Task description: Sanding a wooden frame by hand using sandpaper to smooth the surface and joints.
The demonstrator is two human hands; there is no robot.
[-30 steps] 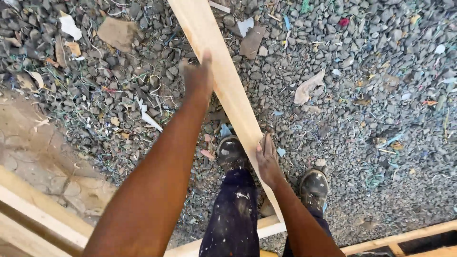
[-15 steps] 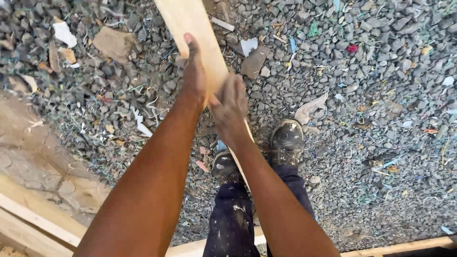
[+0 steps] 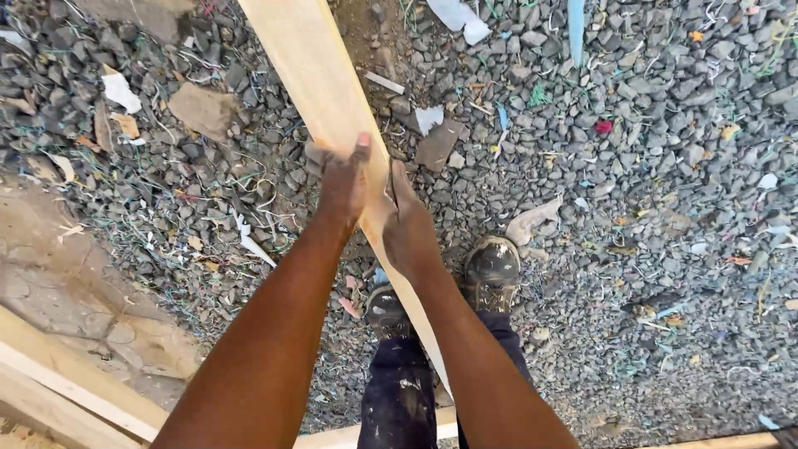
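Gripping pale wooden plank [image 3: 320, 75], left hand [image 3: 342, 185], right hand [image 3: 407, 229], over littered gravel [image 3: 665, 208]

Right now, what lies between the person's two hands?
In the head view, the pale wooden plank runs between them: the left hand grips its left edge, the right hand its right edge, above the gravel ground.

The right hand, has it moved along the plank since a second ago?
Yes. The right hand has slid up the plank, away from the boots, and now grips beside the left hand.
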